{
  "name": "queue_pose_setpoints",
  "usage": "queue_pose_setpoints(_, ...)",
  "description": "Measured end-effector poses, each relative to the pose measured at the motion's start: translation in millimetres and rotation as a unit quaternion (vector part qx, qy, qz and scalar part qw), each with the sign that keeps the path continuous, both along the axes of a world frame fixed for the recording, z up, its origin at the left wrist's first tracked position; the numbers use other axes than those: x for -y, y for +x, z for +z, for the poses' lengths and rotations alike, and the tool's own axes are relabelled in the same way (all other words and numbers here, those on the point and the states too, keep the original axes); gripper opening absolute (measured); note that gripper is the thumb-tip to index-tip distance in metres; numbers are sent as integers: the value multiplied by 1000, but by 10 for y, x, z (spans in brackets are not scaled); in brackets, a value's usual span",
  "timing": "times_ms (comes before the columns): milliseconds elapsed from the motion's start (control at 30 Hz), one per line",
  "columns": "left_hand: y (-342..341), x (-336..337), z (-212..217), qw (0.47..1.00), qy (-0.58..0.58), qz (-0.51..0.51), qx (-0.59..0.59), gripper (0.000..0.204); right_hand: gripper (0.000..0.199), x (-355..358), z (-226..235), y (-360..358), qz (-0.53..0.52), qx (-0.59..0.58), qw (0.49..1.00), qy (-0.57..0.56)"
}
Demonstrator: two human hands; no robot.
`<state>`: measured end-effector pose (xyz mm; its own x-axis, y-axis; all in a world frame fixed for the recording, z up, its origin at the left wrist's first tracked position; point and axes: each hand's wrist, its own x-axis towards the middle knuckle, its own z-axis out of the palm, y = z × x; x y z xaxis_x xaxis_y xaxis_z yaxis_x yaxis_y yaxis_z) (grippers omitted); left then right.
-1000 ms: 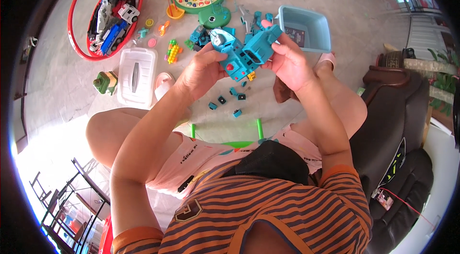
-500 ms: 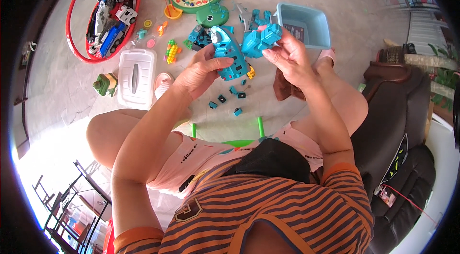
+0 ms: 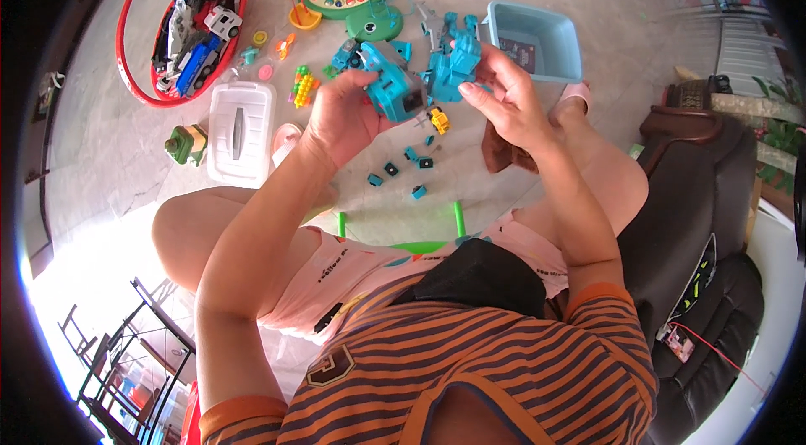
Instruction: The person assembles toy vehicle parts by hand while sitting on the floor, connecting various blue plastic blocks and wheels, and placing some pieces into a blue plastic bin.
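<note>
My left hand is closed around a blue toy body section, rounded and hollow, with a dark opening at its near end. Close beside it, my right hand grips a blocky blue toy piece between thumb and fingers. The two pieces are very near each other; whether they touch I cannot tell. More blue toy parts lie behind them, partly hidden by my hands. On the floor below sit several small blue blocks and a small yellow toy vehicle.
At the far left a red basket holds toy vehicles. A green turtle-shaped fishing game lies at the back. To the right stands a light blue bin; at left, a white lid. A brown cloth lies by my right leg.
My left hand has turned the blue body section, so its hollow end now shows. My right hand has tilted the blocky piece more upright.
</note>
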<state>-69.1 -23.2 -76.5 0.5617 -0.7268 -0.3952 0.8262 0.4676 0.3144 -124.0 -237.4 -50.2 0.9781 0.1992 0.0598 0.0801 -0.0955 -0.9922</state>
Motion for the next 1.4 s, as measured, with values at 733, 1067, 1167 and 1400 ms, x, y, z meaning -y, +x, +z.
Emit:
queue_pose_setpoints(733, 236, -140, 1, 987, 134, 74, 49, 33, 36, 166, -201, 169, -119, -319, 881, 327)
queue_pose_setpoints(1067, 300, -152, -266, 938, 331, 86, 49, 34, 29, 632, -2046, -168, -91, -365, 885, -273)
queue_pose_setpoints(1167, 327, -172, -278, 940, 327, 82, 51, 38, 34, 421, -2379, -215, 28, -307, 841, -444)
queue_pose_setpoints(1400, 327, -138, -327, 935, 342, 82, 44, 40, 36, -278, -2682, -728, 125, -234, 860, -436)
